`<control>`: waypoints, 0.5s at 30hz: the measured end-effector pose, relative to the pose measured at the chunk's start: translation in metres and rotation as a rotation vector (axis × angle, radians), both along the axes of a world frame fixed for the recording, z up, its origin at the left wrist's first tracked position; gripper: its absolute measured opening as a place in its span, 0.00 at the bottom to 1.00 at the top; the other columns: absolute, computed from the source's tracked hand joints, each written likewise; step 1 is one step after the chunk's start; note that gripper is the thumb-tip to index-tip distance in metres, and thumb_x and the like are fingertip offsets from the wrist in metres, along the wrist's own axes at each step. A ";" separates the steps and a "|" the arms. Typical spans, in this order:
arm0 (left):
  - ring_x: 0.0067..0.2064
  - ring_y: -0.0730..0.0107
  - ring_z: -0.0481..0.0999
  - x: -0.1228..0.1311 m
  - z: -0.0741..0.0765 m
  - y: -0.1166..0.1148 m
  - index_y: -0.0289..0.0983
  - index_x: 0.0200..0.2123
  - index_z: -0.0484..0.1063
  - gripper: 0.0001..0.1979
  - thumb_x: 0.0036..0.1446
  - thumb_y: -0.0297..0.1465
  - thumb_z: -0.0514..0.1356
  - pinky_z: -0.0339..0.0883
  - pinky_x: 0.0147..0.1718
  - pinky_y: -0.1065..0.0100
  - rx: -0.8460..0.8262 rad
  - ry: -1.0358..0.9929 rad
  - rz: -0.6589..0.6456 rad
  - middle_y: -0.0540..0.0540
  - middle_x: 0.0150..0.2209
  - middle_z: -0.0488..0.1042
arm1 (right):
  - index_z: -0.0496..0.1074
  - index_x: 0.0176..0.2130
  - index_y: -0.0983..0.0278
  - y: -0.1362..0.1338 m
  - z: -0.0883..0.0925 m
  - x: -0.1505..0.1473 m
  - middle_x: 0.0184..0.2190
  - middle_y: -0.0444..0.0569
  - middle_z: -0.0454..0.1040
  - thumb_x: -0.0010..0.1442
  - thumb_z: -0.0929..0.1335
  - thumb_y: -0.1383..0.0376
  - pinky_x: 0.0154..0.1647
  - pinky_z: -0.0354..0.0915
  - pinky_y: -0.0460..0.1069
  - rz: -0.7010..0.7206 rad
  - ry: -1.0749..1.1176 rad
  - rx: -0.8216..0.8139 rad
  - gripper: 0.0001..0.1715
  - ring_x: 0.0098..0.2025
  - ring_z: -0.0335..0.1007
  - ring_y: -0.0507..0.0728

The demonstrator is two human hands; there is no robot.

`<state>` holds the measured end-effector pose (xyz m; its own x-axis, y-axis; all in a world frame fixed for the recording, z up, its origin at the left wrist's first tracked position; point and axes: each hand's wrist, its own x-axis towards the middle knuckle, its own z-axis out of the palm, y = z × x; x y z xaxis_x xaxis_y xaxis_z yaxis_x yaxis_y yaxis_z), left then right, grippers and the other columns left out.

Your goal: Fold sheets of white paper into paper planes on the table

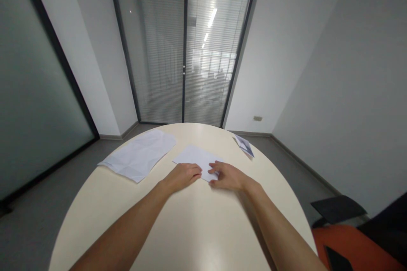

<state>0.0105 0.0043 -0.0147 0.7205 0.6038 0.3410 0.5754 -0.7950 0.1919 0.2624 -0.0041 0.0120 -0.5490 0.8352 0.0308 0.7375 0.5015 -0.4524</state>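
Note:
A white sheet of paper (195, 157) lies flat near the middle of the round cream table (190, 228). My left hand (184, 175) rests on the sheet's near edge with its fingers curled down against the paper. Just to its right, my right hand (227, 175) presses on the same near edge, fingers bent and pointing left, thumb tucked under at the paper's corner. The two hands almost touch. Both forearms reach in from the bottom of the view.
A larger creased white sheet (138, 156) lies at the table's left. A small folded paper piece (244, 145) sits at the far right rim. An orange and black chair (356, 237) stands at the right. Glass doors with blinds (184, 46) are behind.

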 end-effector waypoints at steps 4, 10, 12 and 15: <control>0.47 0.66 0.78 -0.002 -0.001 0.001 0.40 0.44 0.76 0.10 0.67 0.32 0.55 0.68 0.47 0.67 -0.013 -0.032 -0.004 0.48 0.46 0.79 | 0.78 0.49 0.62 -0.004 0.008 -0.001 0.61 0.56 0.69 0.56 0.70 0.57 0.60 0.62 0.56 -0.021 0.000 -0.013 0.23 0.59 0.69 0.66; 0.47 0.66 0.78 -0.002 0.002 0.000 0.39 0.42 0.76 0.08 0.67 0.32 0.56 0.68 0.47 0.67 -0.023 -0.022 -0.007 0.48 0.46 0.79 | 0.77 0.48 0.61 -0.004 0.009 0.002 0.61 0.55 0.70 0.49 0.74 0.48 0.53 0.66 0.55 -0.028 -0.012 0.004 0.31 0.51 0.75 0.65; 0.47 0.66 0.78 -0.001 0.003 0.000 0.39 0.42 0.76 0.09 0.67 0.32 0.55 0.68 0.47 0.67 -0.023 -0.020 -0.009 0.48 0.46 0.79 | 0.77 0.49 0.61 -0.005 0.008 0.002 0.61 0.55 0.70 0.49 0.75 0.51 0.53 0.66 0.54 -0.026 -0.019 0.013 0.30 0.50 0.75 0.64; 0.47 0.66 0.78 -0.001 0.003 0.000 0.39 0.42 0.76 0.09 0.67 0.32 0.55 0.68 0.47 0.67 -0.022 -0.012 -0.013 0.48 0.45 0.79 | 0.77 0.49 0.60 -0.005 0.008 0.001 0.61 0.54 0.69 0.48 0.75 0.54 0.54 0.65 0.54 -0.016 -0.028 0.024 0.29 0.51 0.75 0.64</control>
<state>0.0096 0.0040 -0.0117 0.7246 0.6017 0.3360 0.5624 -0.7981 0.2162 0.2637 -0.0094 0.0200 -0.5365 0.8432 0.0357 0.7578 0.4999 -0.4193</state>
